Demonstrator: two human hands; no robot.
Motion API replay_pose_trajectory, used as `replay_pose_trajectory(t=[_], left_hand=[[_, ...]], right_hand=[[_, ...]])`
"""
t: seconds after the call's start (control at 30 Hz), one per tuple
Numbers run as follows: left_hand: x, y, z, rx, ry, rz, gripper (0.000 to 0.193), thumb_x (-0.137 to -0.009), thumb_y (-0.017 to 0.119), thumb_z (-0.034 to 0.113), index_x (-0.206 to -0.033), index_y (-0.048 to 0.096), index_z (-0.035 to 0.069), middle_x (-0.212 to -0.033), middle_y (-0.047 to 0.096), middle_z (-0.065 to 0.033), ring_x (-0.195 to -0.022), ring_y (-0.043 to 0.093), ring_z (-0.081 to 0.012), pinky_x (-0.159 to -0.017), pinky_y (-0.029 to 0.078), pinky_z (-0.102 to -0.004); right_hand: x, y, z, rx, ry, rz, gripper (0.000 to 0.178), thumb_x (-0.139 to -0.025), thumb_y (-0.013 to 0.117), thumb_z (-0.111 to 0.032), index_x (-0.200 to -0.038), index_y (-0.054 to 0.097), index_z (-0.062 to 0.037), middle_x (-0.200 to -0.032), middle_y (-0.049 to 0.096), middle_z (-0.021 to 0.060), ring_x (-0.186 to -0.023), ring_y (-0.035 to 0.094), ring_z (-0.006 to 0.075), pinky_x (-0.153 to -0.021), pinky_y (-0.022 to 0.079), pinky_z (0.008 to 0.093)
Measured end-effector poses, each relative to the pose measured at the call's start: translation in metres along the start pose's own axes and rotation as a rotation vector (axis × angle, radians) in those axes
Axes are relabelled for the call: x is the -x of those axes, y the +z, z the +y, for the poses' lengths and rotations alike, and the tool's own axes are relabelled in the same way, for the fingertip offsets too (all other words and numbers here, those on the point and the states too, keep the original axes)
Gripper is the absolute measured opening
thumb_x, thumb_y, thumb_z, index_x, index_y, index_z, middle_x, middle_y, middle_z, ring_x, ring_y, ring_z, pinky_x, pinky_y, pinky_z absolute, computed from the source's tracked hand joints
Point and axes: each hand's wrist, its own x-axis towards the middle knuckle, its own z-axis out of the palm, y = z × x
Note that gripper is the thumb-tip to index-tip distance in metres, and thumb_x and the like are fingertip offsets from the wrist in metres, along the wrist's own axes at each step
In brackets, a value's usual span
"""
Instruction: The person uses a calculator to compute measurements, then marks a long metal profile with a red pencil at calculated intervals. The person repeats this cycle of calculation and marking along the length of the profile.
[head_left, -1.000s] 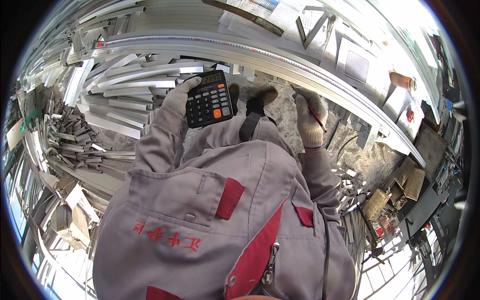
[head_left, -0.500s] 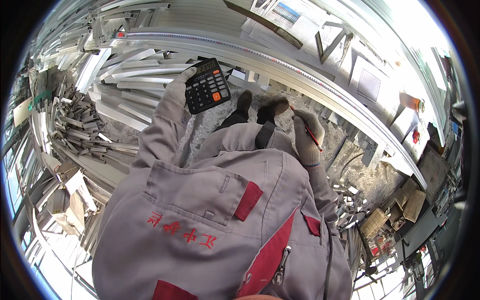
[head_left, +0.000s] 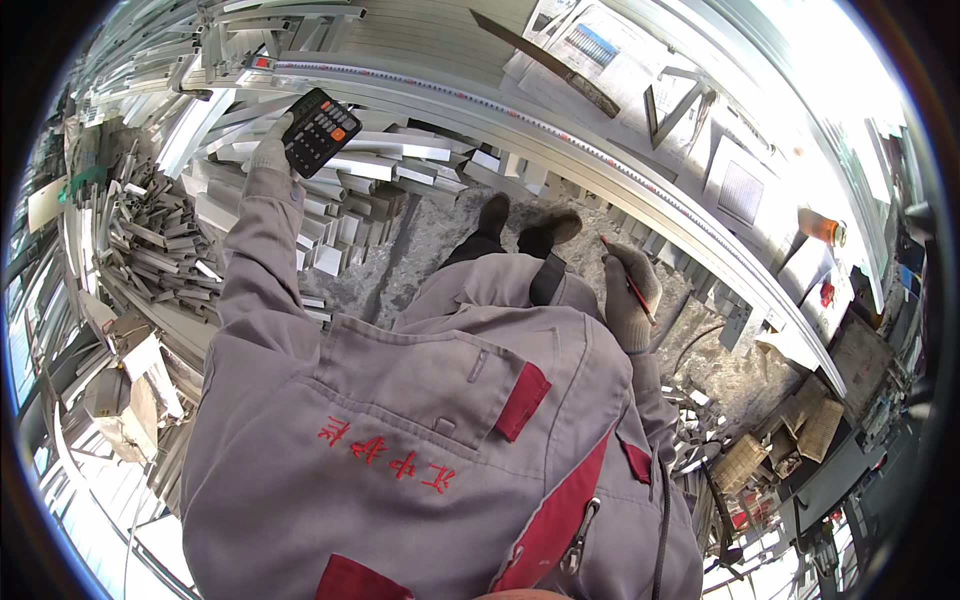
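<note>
Already, a tape [head_left: 460, 94] lies stretched along a rail [head_left: 440, 110] at twelve o'clock. The left grip [head_left: 268, 148] clasps a calculator [head_left: 321, 133] toward eleven; the right grip [head_left: 625, 300] holds a pencil [head_left: 641, 299] at three, not yet touching the rail.

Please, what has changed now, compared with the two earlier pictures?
The left hand has carried the calculator to the person's left and forward, closer to the tape measure. Nothing was taken or let go. The right hand still holds the red pencil, and the tape measure still lies stretched out.
</note>
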Motion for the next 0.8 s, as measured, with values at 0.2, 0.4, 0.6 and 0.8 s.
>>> replay_pose_trajectory(t=[0.2,0.4,0.6,0.8], left_hand=[[0.012,0.039,-0.039,0.014,-0.070,-0.141,0.029,-0.106,0.075,0.028,-0.123,0.074,0.005,-0.102,0.082,-0.0107,-0.076,0.081,-0.0220,-0.062,0.070,-0.0355],[0.023,0.078,-0.071,-0.004,-0.157,-0.240,0.027,-0.105,0.075,0.027,-0.122,0.074,0.005,-0.100,0.082,-0.0106,-0.076,0.081,-0.0224,-0.063,0.070,-0.0361],[0.056,0.105,-0.078,0.142,-0.301,-0.323,0.026,-0.102,0.079,0.024,-0.119,0.075,0.006,-0.093,0.081,-0.0112,-0.070,0.080,-0.0234,-0.059,0.070,-0.0395],[0.097,0.146,-0.095,0.102,-0.457,-0.410,0.025,-0.099,0.082,0.021,-0.115,0.077,0.003,-0.092,0.080,-0.0134,-0.068,0.079,-0.0266,-0.058,0.069,-0.0438]], right_hand=[[0.004,0.000,-0.004,0.028,-0.012,-0.028,0.019,-0.102,0.067,-0.001,-0.117,0.077,0.0017,-0.105,0.079,0.0095,-0.096,0.073,0.0142,-0.088,0.059,0.0309],[0.009,0.003,-0.012,-0.006,-0.006,0.023,0.018,-0.099,0.074,-0.002,-0.115,0.080,-0.0022,-0.102,0.081,0.0111,-0.093,0.075,0.0154,-0.085,0.059,0.0318],[0.021,-0.001,-0.017,-0.002,0.033,0.086,0.017,-0.099,0.073,-0.002,-0.115,0.079,-0.0011,-0.102,0.080,0.0115,-0.093,0.074,0.0149,-0.085,0.059,0.0316],[0.031,-0.001,-0.018,0.005,0.005,0.144,0.016,-0.100,0.073,-0.003,-0.114,0.079,-0.0005,-0.102,0.080,0.0120,-0.093,0.074,0.0155,-0.086,0.059,0.0321]])
